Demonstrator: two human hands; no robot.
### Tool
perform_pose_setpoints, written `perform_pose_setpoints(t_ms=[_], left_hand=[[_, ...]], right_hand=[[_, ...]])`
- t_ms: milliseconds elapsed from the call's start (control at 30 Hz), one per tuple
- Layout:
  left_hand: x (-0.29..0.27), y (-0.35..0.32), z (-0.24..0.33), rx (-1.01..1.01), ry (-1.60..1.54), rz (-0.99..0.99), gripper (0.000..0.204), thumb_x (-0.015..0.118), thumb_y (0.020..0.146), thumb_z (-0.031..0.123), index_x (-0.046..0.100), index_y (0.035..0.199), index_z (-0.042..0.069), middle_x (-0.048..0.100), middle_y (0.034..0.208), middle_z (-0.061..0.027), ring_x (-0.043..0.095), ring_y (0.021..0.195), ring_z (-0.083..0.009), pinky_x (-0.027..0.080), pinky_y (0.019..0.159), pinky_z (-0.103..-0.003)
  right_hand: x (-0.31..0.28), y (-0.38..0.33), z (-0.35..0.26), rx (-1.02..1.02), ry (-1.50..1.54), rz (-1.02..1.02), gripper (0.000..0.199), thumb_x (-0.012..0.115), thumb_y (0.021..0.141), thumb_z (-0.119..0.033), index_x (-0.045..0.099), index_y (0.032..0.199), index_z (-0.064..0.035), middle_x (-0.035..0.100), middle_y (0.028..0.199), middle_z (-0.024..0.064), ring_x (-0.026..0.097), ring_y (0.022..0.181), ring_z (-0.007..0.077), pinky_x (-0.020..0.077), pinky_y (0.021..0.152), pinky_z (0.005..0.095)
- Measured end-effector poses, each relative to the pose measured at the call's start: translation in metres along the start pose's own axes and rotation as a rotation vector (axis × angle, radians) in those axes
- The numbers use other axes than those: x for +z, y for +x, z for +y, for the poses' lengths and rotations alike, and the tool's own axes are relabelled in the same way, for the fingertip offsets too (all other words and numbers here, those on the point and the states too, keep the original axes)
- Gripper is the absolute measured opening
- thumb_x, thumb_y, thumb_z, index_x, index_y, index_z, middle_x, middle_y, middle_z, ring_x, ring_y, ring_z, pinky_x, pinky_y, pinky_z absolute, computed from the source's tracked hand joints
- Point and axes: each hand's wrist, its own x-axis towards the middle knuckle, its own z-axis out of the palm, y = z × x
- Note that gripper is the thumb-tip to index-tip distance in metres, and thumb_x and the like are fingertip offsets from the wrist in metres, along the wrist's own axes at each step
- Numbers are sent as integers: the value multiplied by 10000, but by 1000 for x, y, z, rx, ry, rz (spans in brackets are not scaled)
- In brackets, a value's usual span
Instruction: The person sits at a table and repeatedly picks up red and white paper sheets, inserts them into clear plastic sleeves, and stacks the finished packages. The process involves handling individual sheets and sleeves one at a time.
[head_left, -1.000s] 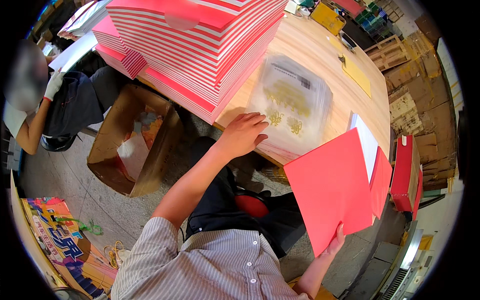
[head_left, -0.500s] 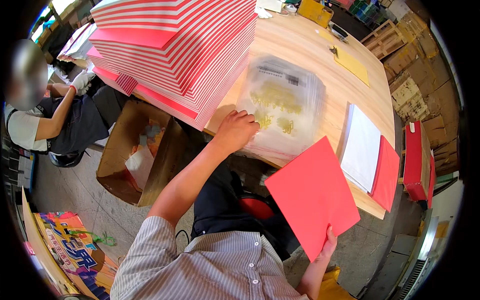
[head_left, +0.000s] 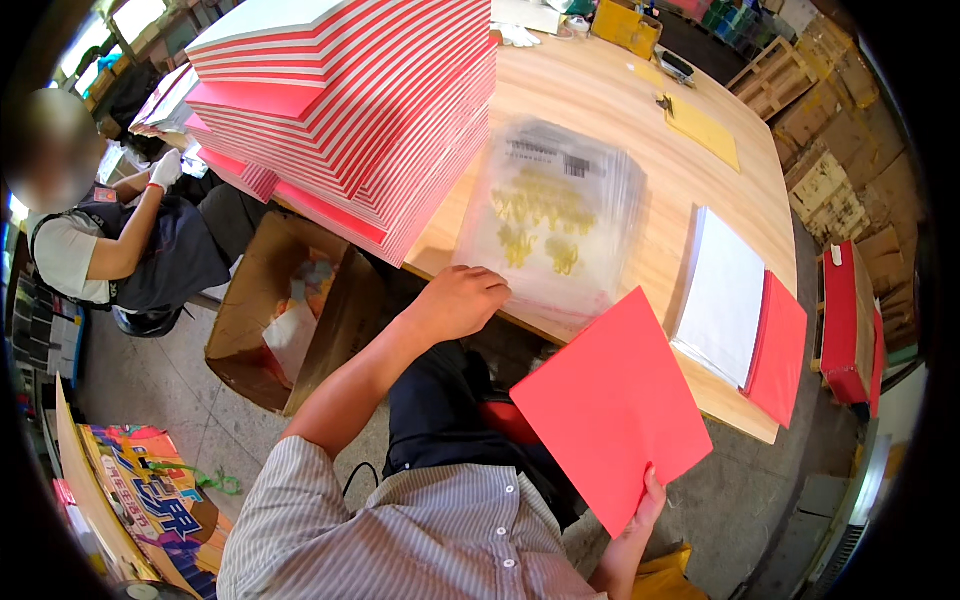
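Note:
My right hand grips a flat red booklet by its lower corner, thumb on top, and holds it tilted off the table's near edge. A pile of clear plastic bags with yellow print lies on the table in front of me. My left hand is at the pile's near left corner, its fingers curled and closed on the edge of a bag; the fingertips are partly hidden. At the left rises a tall stack of red-and-white booklets.
White sheets and a red packet lie at the right of the wooden table. A yellow clipboard lies farther back. Below the left edge stands an open cardboard box. A gloved person sits at the far left.
My left hand has drawn slightly toward me and left, to the pile's near corner. The red booklet has shifted slightly left and down in my right hand. The view has turned a little.

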Motion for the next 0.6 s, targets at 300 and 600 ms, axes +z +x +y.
perform_pose_setpoints(t_ms=[300,600], left_hand=[[-9,27,14,-126,-108,194,87,693,813,163,661,837,85,679,803,-62,665,760,-259,531,656,-377],[6,7,36,-97,-161,106,99,652,845,115,685,931,78,701,859,-93,672,809,-302,541,694,-408]], right_hand=[[-17,-1,-10,-55,91,-56,529,595,945,-136,400,1423,-22,549,1329,174,603,1157,340,557,926,489],[-37,-16,-10,-121,-55,-50,481,581,972,-201,447,1392,-9,568,1328,162,601,1166,321,532,962,476]])
